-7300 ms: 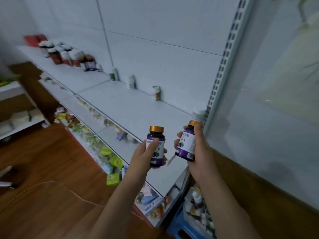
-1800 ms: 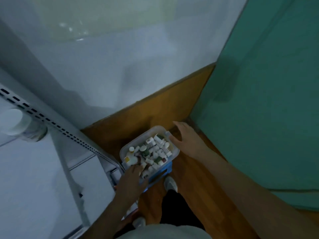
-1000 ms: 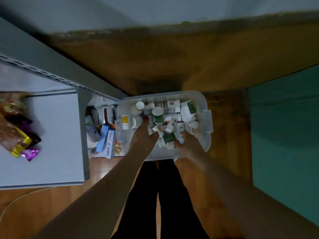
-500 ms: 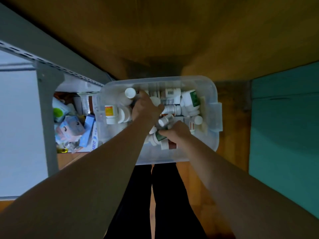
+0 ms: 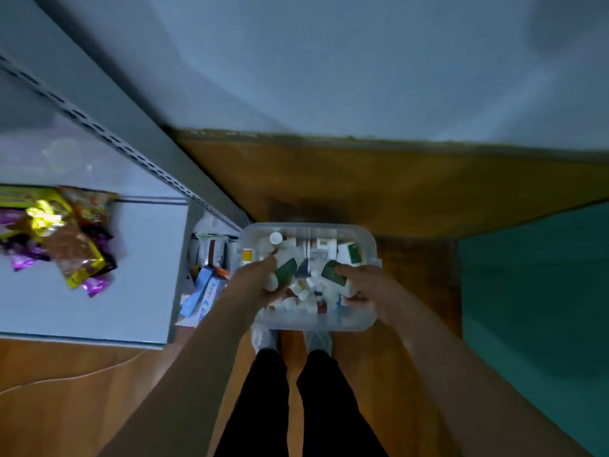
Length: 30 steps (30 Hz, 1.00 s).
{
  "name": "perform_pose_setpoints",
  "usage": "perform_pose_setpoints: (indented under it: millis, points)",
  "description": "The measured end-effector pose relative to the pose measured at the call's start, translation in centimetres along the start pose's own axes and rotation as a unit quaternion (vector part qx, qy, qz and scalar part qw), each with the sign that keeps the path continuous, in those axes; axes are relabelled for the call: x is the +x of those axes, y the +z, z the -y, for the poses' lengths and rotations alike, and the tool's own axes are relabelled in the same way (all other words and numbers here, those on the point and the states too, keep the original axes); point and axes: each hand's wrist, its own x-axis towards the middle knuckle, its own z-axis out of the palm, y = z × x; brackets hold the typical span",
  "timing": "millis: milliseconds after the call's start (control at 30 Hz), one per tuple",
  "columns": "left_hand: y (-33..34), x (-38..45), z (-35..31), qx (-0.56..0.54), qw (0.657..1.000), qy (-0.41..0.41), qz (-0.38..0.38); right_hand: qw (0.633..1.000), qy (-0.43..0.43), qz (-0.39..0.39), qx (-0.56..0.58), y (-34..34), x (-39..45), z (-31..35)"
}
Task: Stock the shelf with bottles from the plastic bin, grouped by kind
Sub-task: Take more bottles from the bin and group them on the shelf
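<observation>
A clear plastic bin [image 5: 370,245] full of several small white bottles stands on the floor below me, by my feet. My left hand [image 5: 255,285] is above the bin's left side and grips a white bottle with a green label [image 5: 285,270]. My right hand [image 5: 362,286] is above the bin's right side and grips a second white bottle with a green label [image 5: 333,273]. Both bottles are lifted slightly out of the pile. The grey shelf [image 5: 141,258] lies to the left.
Shiny snack packets [image 5: 62,239] lie on the grey shelf board at left. Boxes and tubes [image 5: 206,288] fill the low shelf beside the bin. A perforated upright [image 5: 131,150] runs diagonally. A green wall panel [image 5: 534,291] stands to the right; the floor is wood.
Both hands, which were digging among the bottles in the bin, have come up, each holding a white green-labelled bottle. The view has pulled back from the bin.
</observation>
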Motion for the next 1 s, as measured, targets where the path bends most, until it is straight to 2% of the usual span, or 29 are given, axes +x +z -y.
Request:
perform_pose_setpoints:
  millis: [67,167,300,400,500,667,800,1000]
  points:
    - [-1.9,-3.7,-0.6,-0.122,0.988,-0.018,0.090,0.998,-0.005,0.048,0.045,0.2,-4.1,1.6]
    - [-4.0,-9.0,-1.1,-0.235,0.942,-0.011,0.238,0.986,-0.057,0.128,0.094,0.3,-9.9,3.3]
    - [-6.5,-16.7,-2.6,-0.262,0.891,0.090,0.359,0.959,-0.134,0.199,0.150,1.3,-17.7,5.8]
    - [-9.4,-21.4,-4.7,-0.258,0.860,0.162,0.408,0.943,-0.208,0.222,0.134,3.2,-23.1,7.2]
    - [-13.4,-25.2,-6.4,-0.250,0.849,0.225,0.408,0.922,-0.275,0.235,0.136,6.5,-27.9,8.1]
    - [-22.5,-30.7,-7.1,-0.205,0.841,0.311,0.392,0.874,-0.340,0.316,0.143,15.7,-35.7,8.0]
    - [-30.2,-33.2,-6.6,-0.193,0.864,0.318,0.339,0.850,-0.393,0.342,0.084,24.0,-39.9,6.0]
    - [-39.9,-34.8,-5.1,-0.269,0.850,0.360,0.275,0.834,-0.434,0.335,0.062,34.2,-43.3,3.3]
